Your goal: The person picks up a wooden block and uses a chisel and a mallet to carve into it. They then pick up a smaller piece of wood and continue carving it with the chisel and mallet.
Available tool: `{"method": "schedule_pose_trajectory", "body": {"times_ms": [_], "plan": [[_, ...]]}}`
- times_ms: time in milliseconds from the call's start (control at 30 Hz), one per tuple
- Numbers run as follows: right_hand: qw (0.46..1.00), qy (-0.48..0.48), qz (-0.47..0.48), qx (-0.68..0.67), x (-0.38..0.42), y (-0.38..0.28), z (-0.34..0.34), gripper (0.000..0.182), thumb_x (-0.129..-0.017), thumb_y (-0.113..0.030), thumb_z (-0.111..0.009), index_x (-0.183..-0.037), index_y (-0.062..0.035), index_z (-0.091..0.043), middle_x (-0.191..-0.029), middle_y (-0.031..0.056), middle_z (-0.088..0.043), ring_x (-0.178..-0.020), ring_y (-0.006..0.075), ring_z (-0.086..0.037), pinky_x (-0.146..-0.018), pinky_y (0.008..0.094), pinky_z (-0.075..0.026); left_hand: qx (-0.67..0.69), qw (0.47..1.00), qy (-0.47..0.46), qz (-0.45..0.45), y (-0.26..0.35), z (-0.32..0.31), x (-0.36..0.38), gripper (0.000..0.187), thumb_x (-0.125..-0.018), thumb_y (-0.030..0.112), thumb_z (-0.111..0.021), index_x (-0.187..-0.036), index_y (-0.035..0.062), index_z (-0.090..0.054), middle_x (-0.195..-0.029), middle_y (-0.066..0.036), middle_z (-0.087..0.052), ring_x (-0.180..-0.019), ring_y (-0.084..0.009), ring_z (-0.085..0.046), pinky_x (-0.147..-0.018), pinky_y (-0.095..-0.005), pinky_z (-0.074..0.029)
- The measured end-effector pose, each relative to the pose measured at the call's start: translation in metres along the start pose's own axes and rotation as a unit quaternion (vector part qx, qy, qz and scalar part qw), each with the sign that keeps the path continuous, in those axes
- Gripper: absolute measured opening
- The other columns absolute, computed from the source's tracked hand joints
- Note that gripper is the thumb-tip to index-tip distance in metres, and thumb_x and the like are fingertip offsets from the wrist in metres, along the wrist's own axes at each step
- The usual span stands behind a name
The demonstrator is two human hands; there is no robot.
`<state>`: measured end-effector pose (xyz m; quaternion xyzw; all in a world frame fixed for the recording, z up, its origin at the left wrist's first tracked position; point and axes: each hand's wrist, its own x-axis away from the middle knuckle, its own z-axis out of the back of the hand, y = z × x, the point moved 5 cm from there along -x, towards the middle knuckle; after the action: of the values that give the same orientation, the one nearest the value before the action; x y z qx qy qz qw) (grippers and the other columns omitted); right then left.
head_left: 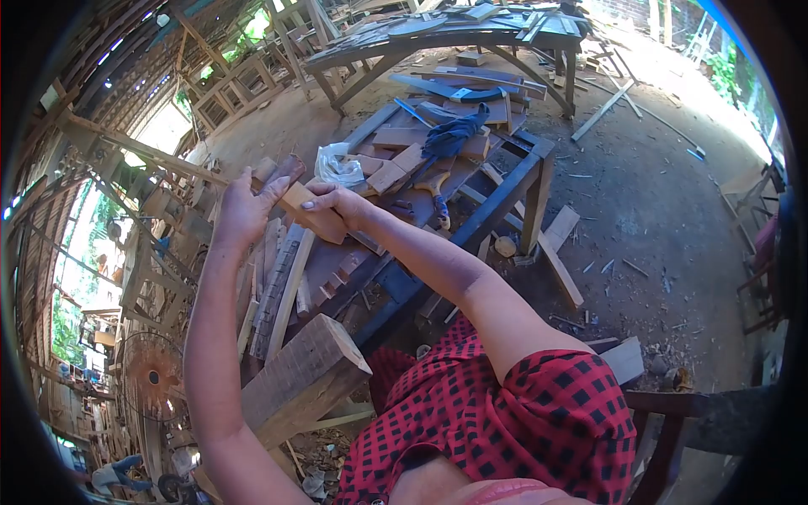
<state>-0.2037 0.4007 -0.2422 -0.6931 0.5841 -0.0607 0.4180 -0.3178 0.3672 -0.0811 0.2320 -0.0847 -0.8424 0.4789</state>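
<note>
Near left: thick beam | over bench, left side: we grasp wooden block, fingers of left hand and right hand closed | beyond: white bag, blue cloth | far: table

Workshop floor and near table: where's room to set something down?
The floor is mostly bare between the wooden frames and near table, and right of its leg. That table is crowded around the blue cloth and plastic bag.
</note>
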Motion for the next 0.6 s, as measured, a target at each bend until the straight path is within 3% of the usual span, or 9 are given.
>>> {"method": "schedule_pose_trajectory", "body": {"times_ms": [67, 267, 367, 433, 500, 533, 600], "plan": [[1.0, 0.001, -0.001, -0.005, 0.001, 0.002, 0.005, 0.055, -0.075, -0.009, -0.072, -0.124, 0.0047, -0.053, -0.103, 0.0156, -0.064, -0.086, 0.0259, -0.066, -0.079, 0.0367, -0.053, 0.009, 0.999, 0.016, -0.046, -0.003, -0.006, -0.006, 0.086, -0.081, 0.049, -0.069, -0.125, -0.0199, -0.042, -0.113, -0.033, -0.058, -0.111, -0.0367, -0.058, -0.092, -0.038, -0.045], [1.0, 0.017, -0.003, 0.005, 0.009, 0.004, 0.014, 0.054, -0.076, -0.011, -0.072, -0.124, 0.0043, -0.052, -0.105, 0.0155, -0.063, -0.088, 0.0255, -0.065, -0.08, 0.0366, -0.053, 0.014, 0.998, 0.007, -0.059, -0.007, -0.017, -0.009, 0.07, -0.08, 0.047, -0.069, -0.115, -0.0122, -0.053, -0.105, -0.028, -0.063, -0.102, -0.0345, -0.063, -0.086, -0.0389, -0.048], [0.999, 0.031, -0.009, 0.024, 0.014, 0.009, 0.028, 0.053, -0.077, -0.012, -0.071, -0.124, 0.0038, -0.053, -0.105, 0.0148, -0.063, -0.089, 0.0247, -0.065, -0.08, 0.0361, -0.053, 0.078, 0.997, -0.006, -0.027, -0.02, -0.034, -0.012, 0.066, -0.078, 0.048, -0.07, -0.113, -0.0062, -0.057, -0.105, -0.026, -0.064, -0.101, -0.0339, -0.063, -0.085, -0.0382, -0.048], [0.999, 0.037, -0.02, 0.028, 0.016, 0.017, 0.037, 0.051, -0.078, -0.013, -0.071, -0.124, 0.0033, -0.053, -0.106, 0.0139, -0.063, -0.09, 0.0237, -0.065, -0.08, 0.0357, -0.053, 0.017, 1.0, 0.007, -0.025, -0.018, -0.038, -0.012, 0.065, -0.077, 0.05, -0.07, -0.114, -0.002, -0.058, -0.106, -0.024, -0.064, -0.101, -0.033, -0.063, -0.084, -0.038, -0.048], [0.999, 0.025, -0.033, 0.024, 0.02, 0.015, 0.04, 0.05, -0.079, -0.014, -0.07, -0.123, 0.0027, -0.053, -0.106, 0.0133, -0.062, -0.091, 0.023, -0.064, -0.081, 0.0354, -0.052, 0.052, 0.999, -0.013, 0.007, -0.013, -0.044, -0.01, 0.061, -0.078, 0.047, -0.07, -0.116, 0.0014, -0.058, -0.108, -0.023, -0.064, -0.102, -0.0328, -0.063, -0.086, -0.0386, -0.048], [0.999, 0.02, -0.033, 0.025, 0.023, 0.015, 0.038, 0.049, -0.08, -0.015, -0.07, -0.123, 0.0025, -0.053, -0.105, 0.0133, -0.062, -0.091, 0.0228, -0.064, -0.081, 0.0353, -0.052, 0.048, 0.999, -0.001, 0.017, -0.007, -0.041, -0.005, 0.061, -0.078, 0.047, -0.07, -0.116, 0.0014, -0.058, -0.108, -0.023, -0.064, -0.102, -0.0328, -0.063, -0.086, -0.0386, -0.048], [0.999, 0.017, -0.034, 0.03, 0.027, 0.012, 0.036, 0.049, -0.08, -0.015, -0.07, -0.123, 0.0022, -0.053, -0.105, 0.0135, -0.062, -0.09, 0.0229, -0.064, -0.08, 0.0352, -0.052, 0.013, 1.0, -0.008, -0.001, 0.009, -0.037, 0.001, 0.077, -0.081, 0.047, -0.069, -0.125, -0.0128, -0.048, -0.11, -0.027, -0.062, -0.106, -0.0295, -0.061, -0.089, -0.0366, -0.047]]}}
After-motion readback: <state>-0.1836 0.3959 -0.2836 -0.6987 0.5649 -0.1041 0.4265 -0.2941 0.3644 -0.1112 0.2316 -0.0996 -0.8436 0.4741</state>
